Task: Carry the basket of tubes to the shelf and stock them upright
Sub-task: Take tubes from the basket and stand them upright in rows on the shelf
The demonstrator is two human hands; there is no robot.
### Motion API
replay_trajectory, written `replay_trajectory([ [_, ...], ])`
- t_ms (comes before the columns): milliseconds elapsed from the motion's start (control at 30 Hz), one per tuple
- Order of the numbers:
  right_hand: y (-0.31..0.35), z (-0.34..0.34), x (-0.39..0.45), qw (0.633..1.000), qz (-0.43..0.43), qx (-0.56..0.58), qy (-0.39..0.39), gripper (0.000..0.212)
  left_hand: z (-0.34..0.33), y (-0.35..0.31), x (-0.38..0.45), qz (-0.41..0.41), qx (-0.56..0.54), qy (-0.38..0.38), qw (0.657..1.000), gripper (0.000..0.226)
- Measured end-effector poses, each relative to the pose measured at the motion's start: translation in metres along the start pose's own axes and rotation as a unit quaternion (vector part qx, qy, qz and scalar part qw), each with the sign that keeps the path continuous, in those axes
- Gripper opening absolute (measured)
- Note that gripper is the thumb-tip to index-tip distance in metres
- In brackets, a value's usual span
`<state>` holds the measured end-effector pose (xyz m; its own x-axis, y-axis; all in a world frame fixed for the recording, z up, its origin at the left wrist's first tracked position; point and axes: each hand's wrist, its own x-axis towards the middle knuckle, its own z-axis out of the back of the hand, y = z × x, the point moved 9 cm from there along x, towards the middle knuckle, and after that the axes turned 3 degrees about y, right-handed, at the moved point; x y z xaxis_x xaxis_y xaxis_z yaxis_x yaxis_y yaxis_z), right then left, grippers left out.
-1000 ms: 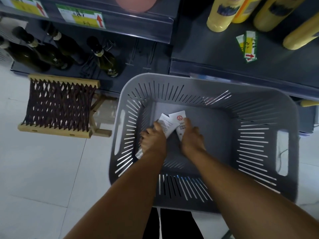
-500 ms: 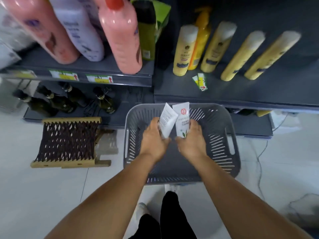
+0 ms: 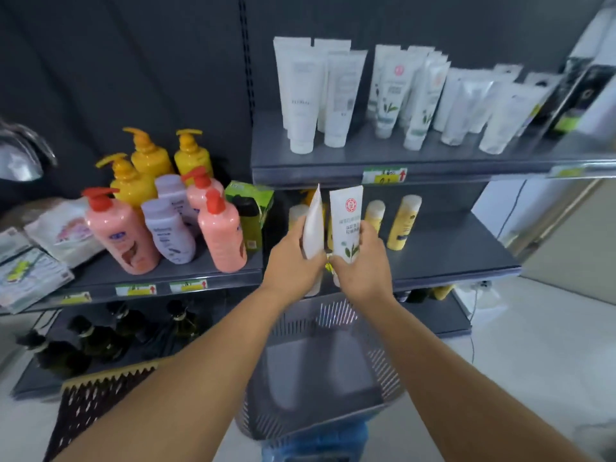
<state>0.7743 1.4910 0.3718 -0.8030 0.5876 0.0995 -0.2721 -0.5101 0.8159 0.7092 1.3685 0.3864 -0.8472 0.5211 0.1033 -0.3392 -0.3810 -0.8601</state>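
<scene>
My left hand (image 3: 293, 261) grips one white tube (image 3: 314, 225); my right hand (image 3: 361, 265) grips another tube (image 3: 346, 221); one grey basket (image 3: 320, 388) sits below.

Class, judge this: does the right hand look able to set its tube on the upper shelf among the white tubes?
Probably yes: the right hand holds its tube upright just below the upper shelf, with nothing between; bare space shows along the shelf's front.

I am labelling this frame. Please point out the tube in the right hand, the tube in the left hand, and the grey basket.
Right-hand tube (image 3: 346, 225): head view, printed front.
Left-hand tube (image 3: 314, 228): head view, plain white side.
Grey basket (image 3: 383, 378): head view, slotted right wall.
</scene>
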Motion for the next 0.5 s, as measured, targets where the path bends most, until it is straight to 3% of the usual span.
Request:
replay_trajectory([
  [233,0.046,0.068,0.027,0.997,0.034,0.033,-0.056,0.060,0.012,-0.082,0.032,-0.064,-0.039,-0.018,0.997,0.053],
  [500,0.059,0.120,0.088,0.991,0.040,0.040,-0.118,0.056,0.025,-0.126,0.083,-0.072,-0.092,-0.070,0.991,0.039],
])
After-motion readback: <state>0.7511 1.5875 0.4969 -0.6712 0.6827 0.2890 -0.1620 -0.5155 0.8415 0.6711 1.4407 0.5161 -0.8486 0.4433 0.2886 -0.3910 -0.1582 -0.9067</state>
